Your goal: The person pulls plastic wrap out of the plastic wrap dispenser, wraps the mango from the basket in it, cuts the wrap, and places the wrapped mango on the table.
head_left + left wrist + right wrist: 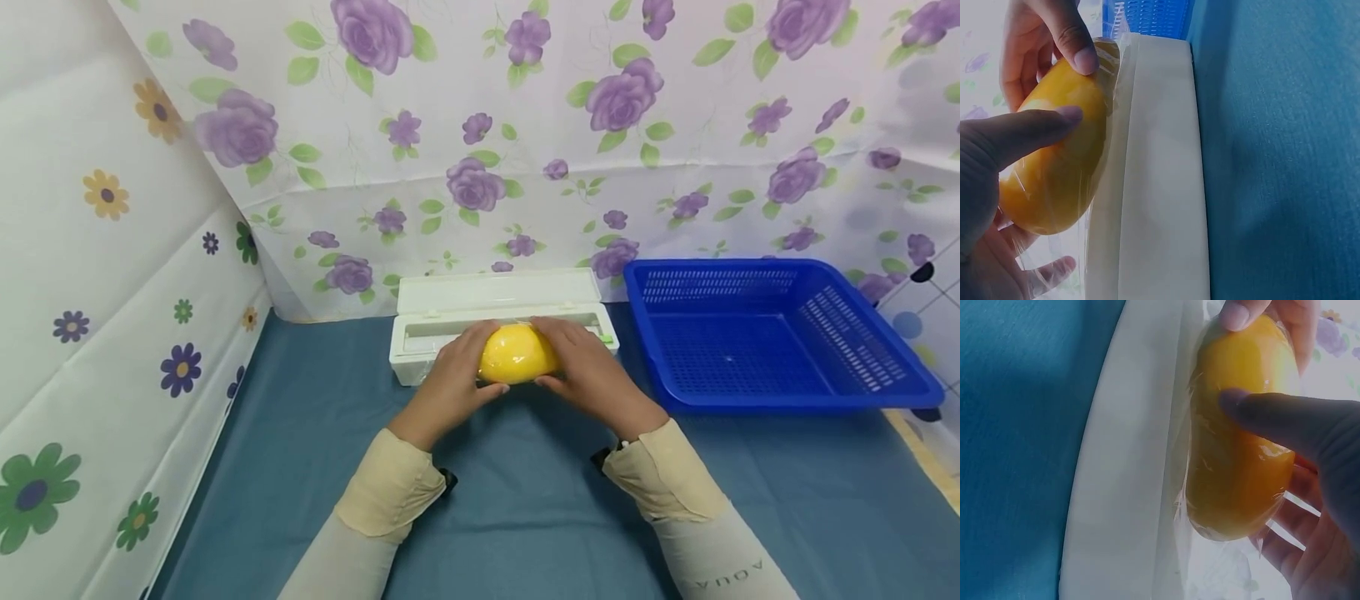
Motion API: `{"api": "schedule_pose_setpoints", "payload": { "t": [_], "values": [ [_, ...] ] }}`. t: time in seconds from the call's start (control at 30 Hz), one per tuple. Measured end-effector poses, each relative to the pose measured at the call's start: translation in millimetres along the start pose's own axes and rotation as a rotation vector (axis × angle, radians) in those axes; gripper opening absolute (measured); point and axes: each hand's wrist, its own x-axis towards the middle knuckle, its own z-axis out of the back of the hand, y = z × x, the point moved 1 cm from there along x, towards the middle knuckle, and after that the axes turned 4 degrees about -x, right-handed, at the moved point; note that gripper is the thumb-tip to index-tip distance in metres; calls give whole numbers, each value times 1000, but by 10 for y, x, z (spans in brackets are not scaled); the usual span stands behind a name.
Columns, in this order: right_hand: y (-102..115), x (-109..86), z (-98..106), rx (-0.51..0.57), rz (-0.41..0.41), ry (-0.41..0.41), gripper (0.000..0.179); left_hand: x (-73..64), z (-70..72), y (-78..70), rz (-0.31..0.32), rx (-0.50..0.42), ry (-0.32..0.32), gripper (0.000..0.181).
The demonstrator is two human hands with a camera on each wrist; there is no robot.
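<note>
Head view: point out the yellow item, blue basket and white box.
Yellow item point(519, 353): head view, visible middle.
Blue basket point(738, 352): head view, bare floor.
White box point(498, 292): head view, raised lid.

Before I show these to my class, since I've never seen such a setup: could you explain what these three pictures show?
There is no machine: the grip is a person's own left hand and right hand. The wide picture is taken from the person's head, looking forward and down. The two close-ups are taken from the left and right wrists, each looking at that hand's work.

Together the hands hold a yellow rounded object covered in clear film. Seen from the head, it partly hides a long white box with its lid raised. The box stands on a blue-green cloth, with a blue basket to its right.
</note>
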Motion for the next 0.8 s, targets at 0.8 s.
{"api": "schedule_pose_setpoints", "payload": {
  "t": [0.8],
  "values": [
    [-88, -32, 43, 10, 23, 44, 86, -13, 42, 53, 42, 75, -4, 87]
  ]
}}
